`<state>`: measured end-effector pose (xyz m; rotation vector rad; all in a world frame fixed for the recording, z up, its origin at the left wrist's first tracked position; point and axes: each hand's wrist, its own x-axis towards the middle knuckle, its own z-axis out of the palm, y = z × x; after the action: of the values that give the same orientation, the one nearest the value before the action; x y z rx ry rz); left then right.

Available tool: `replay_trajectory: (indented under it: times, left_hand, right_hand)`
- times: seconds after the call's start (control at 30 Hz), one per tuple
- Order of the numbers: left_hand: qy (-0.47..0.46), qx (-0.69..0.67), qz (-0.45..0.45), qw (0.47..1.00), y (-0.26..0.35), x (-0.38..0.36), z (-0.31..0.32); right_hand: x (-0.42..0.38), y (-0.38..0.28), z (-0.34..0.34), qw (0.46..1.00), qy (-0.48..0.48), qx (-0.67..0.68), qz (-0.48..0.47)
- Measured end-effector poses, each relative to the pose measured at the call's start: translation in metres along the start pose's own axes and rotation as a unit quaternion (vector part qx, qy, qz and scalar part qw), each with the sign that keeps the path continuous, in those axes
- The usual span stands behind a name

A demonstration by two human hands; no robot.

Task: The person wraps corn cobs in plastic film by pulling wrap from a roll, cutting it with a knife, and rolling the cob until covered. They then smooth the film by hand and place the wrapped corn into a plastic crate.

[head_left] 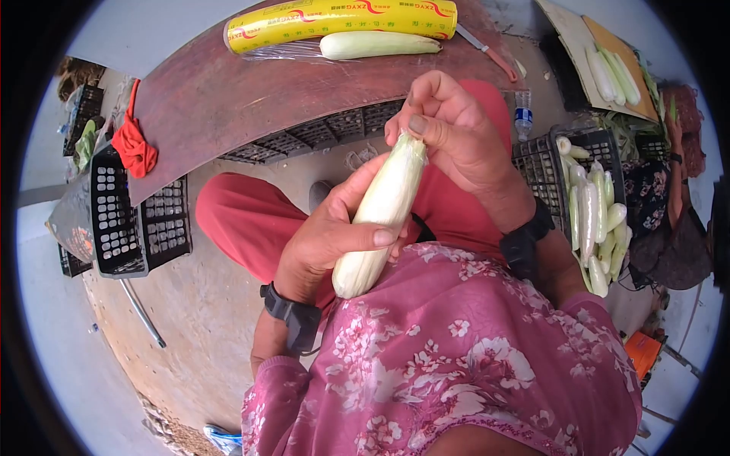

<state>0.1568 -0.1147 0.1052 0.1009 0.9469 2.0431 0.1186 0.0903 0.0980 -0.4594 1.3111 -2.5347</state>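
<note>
A pale green, long vegetable (378,216) lies tilted above my lap, with clear film around it. My left hand (334,228) is wrapped round its middle, thumb on top. At its upper, narrower end my right hand (456,140) pinches the tip, where the film looks bunched. On the red-brown table a yellow roll of plastic film (342,23) lies along the far edge. A second pale vegetable (380,45) rests on the table just in front of the roll.
A knife (487,53) lies at the table's right end. Right of me, a black crate (544,175) holds several wrapped vegetables (597,220); a water bottle (523,118) stands nearby. Another person's arm (675,175) shows at far right. Red cloth (134,144) and black crates (118,216) are at left.
</note>
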Motion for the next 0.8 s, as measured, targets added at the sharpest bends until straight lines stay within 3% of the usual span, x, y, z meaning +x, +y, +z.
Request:
replay_trajectory:
  times: [0.23,0.43,0.53,0.63,0.73,0.8]
  left_hand:
    - [-0.086,-0.143,-0.012,0.986,-0.009,0.002,-0.009]
    - [-0.098,-0.184,0.002,0.978,-0.014,0.004,-0.01]
    - [-0.091,-0.185,0.001,0.978,-0.015,0.005,-0.012]
    - [-0.104,-0.188,0.001,0.977,-0.016,0.007,-0.013]
    - [-0.105,-0.179,0.007,0.978,-0.017,0.007,-0.014]
    - [-0.109,-0.178,0.001,0.978,-0.016,0.006,-0.013]
  right_hand:
    - [0.002,0.002,-0.007,0.987,-0.065,-0.131,-0.061]
    - [-0.003,-0.013,-0.011,0.957,-0.114,-0.251,-0.094]
    - [-0.004,-0.009,-0.001,0.956,-0.086,-0.242,-0.14]
    - [-0.006,-0.011,0.003,0.931,-0.051,-0.332,-0.142]
    - [-0.007,-0.002,0.008,0.964,0.007,-0.211,-0.164]
    - [-0.006,-0.008,0.004,0.942,-0.029,-0.287,-0.174]
